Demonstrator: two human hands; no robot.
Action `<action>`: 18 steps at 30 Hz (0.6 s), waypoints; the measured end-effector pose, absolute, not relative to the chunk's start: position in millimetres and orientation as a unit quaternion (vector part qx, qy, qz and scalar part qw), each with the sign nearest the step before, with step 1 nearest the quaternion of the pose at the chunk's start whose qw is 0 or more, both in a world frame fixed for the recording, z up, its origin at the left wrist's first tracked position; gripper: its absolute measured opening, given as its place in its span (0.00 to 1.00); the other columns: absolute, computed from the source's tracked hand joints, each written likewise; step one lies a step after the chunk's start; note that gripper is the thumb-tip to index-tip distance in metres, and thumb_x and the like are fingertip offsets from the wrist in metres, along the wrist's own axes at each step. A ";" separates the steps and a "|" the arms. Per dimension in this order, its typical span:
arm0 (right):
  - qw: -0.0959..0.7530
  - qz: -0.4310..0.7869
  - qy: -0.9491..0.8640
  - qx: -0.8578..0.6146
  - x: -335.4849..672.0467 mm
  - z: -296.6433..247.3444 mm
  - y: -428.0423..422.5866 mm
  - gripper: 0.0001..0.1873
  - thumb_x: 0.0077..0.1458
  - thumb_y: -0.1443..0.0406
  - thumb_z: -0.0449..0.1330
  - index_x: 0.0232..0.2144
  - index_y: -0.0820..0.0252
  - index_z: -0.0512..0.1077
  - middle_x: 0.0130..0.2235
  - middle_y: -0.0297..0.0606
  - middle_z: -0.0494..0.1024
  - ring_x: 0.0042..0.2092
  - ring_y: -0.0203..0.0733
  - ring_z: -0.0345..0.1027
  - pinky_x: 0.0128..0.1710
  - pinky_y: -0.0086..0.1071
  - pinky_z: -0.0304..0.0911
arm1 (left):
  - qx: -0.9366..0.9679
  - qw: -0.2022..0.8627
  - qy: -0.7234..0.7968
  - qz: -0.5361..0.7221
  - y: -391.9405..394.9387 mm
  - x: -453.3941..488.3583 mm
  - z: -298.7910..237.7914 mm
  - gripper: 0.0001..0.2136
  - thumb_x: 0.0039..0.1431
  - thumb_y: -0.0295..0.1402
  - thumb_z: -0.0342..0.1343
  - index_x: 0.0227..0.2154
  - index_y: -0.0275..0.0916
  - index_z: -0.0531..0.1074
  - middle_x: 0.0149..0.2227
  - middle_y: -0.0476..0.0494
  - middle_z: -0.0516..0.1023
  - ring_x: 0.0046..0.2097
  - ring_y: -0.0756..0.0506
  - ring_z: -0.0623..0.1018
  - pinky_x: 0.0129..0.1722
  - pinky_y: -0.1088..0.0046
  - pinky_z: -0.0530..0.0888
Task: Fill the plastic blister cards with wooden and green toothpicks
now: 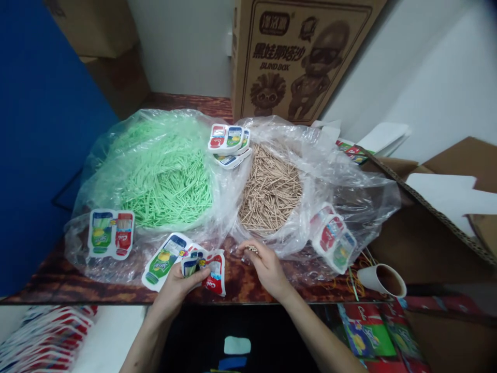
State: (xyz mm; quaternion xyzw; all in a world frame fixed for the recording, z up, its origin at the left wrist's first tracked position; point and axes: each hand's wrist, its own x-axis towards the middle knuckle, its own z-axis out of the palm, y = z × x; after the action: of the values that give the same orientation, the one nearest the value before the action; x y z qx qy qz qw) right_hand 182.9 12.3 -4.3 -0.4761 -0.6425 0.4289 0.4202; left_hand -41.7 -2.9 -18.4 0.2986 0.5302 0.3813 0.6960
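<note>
In my left hand [185, 282] is a bottle-shaped packet [215, 274] with red Cola and green Sprite prints, pinched between thumb and fingers. Beneath that hand a flat Sprite packet [163, 263] lies on the table. My right hand [267, 267] is closed round a small bundle of brown sticks [252, 248], their ends showing past the fingers. Just beyond it, a clear plastic bag holds a heap of brown sticks [269, 191]. To its left, another clear bag holds light green sticks [171, 181].
Printed packets [229, 142] are stacked between the bags, with others at the left [112, 234] and right [334, 238]. A paper cup [382, 280] of brown liquid stands near the right front edge. A large cardboard box [298, 62] is behind; an open carton [435, 207] is at right.
</note>
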 end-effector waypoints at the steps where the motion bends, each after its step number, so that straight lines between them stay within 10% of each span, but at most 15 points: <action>1: 0.426 0.415 -0.648 -0.475 187.0 1.5 18.6 0.09 0.62 0.67 0.51 0.36 0.57 0.72 0.34 0.36 0.76 0.39 0.40 0.71 0.42 0.32 0.63 | 0.298 0.692 0.533 0.385 -2.9 -39.5 -16.5 0.12 0.40 0.35 0.70 0.28 0.35 0.79 0.29 0.44 0.82 0.30 0.45 0.79 0.33 0.73 0.75; 18: 0.457 0.395 -0.616 -0.506 215.9 0.3 49.8 0.08 0.61 0.65 0.52 0.35 0.58 0.71 0.34 0.36 0.76 0.39 0.41 0.71 0.41 0.33 0.66 | 0.319 0.669 0.559 0.372 -1.6 -25.6 -16.1 0.14 0.39 0.39 0.70 0.26 0.34 0.80 0.25 0.45 0.81 0.27 0.46 0.77 0.30 0.74 0.72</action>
State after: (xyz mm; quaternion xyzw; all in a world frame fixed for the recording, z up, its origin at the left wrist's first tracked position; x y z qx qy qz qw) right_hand 215.9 49.8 0.3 -0.5055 -0.6157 0.3953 0.4573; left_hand -25.6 -1.6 -16.1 0.3191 0.5586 0.3716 0.6693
